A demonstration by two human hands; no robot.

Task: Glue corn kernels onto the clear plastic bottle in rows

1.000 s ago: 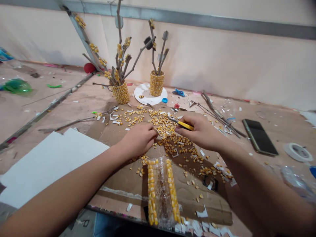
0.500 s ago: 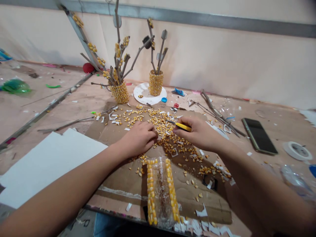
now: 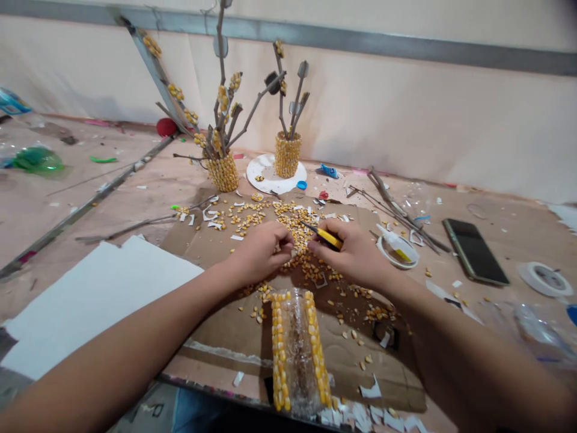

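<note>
Tool with yellow handle (image 3: pixel 329 238) is held at frame centre by the right hand (image 3: pixel 350 251), gripped behind its dark tip (image 3: pixel 310 227), probably so that this tip is left free; it is pointed to the upper left, and the long axis is slanted likewise. Beside the corn kernels (image 3: pixel 295 218), the left hand (image 3: pixel 260 251) is curled narrow; whether something is pinched cannot be told.

Left hand (image 3: pixel 267 249) curled; right hand (image 3: pixel 354 251) gripping.
</note>
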